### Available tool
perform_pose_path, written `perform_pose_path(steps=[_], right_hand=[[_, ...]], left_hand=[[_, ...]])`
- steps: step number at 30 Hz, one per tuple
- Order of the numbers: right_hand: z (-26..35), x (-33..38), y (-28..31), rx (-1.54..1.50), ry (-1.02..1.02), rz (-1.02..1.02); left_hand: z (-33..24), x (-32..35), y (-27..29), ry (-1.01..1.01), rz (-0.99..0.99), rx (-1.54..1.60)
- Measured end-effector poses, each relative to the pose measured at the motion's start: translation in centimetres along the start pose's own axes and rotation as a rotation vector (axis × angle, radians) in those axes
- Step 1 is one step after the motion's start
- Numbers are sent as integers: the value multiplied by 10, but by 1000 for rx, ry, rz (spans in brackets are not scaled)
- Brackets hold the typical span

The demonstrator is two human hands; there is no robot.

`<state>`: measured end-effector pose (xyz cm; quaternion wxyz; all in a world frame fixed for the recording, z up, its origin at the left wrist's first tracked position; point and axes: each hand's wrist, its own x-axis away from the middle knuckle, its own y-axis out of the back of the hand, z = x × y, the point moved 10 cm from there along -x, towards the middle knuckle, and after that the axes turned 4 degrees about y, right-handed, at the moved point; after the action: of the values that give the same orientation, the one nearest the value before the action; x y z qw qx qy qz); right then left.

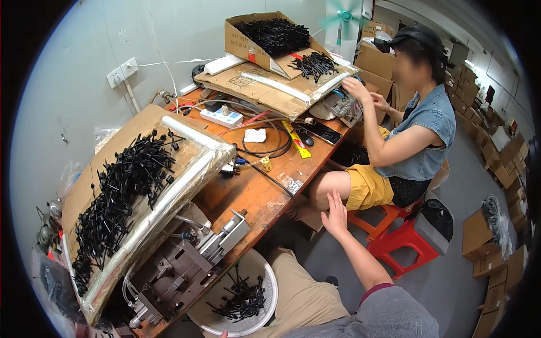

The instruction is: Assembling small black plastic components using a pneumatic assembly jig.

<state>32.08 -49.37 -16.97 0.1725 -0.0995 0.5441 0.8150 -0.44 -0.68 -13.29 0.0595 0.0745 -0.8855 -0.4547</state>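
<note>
Slim black stick-like parts [242, 301] lie tangled in a white basket [269, 277] beside the worn wooden table [262, 194]. The right hand [335, 217] is empty, fingers extended; the left hand's [224, 334] grip cannot be told. Cartons [479, 239] line the grey floor [459, 284].

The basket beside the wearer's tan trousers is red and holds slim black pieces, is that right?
Not quite: the head view shows the basket is white, not red. It does sit beside the tan trousers and hold slim black pieces.
</note>
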Motion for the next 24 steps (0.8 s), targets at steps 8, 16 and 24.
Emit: perform_pose_path(steps=[8,16,24], right_hand=[[16,34,-23,-243,-36,-13],[38,111,-66,-548,79,109],[71,122,-94,-675,-11,359]], left_hand=[[-11,-4,7,11,-42,3],[-68,-38,160,-353,-569,-253],[-29,-38,392,-164,-1242,-571]])
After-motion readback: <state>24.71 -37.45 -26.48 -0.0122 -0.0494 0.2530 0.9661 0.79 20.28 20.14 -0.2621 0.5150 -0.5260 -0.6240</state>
